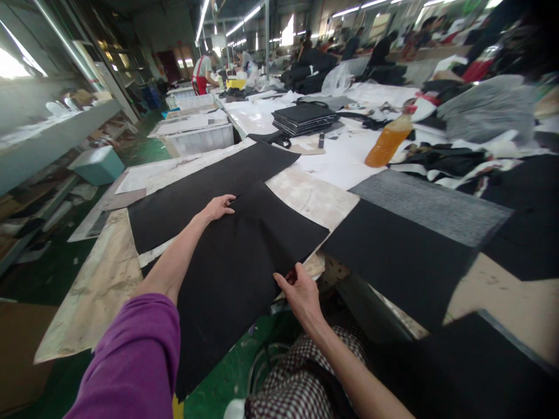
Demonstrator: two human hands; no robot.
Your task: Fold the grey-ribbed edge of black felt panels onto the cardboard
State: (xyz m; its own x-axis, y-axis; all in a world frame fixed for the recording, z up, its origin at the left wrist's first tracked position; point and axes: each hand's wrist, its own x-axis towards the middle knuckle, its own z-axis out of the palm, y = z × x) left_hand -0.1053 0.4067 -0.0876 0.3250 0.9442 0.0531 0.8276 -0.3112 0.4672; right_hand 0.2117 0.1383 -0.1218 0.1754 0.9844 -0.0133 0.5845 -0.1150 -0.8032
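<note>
A large black fabric panel [244,250] lies between my hands, partly over the table edge and hanging down toward the floor. My left hand [219,208] pinches its far left edge between thumb and fingers. At the panel's near right edge, my right hand [299,288] grips the border, thumb on top and the fingers partly hidden beneath. Under and beyond it, another black panel [196,192] lies flat on the table. To the right rests a further black panel [397,256], with a grey fabric piece [432,201] along its far side.
A bottle of orange liquid [388,141] leans at the back right near cloth scraps. Stacked black pieces [305,119] sit farther back. White bins [201,139] stand beyond the table's left side. A person in a red apron [202,74] works in the distance.
</note>
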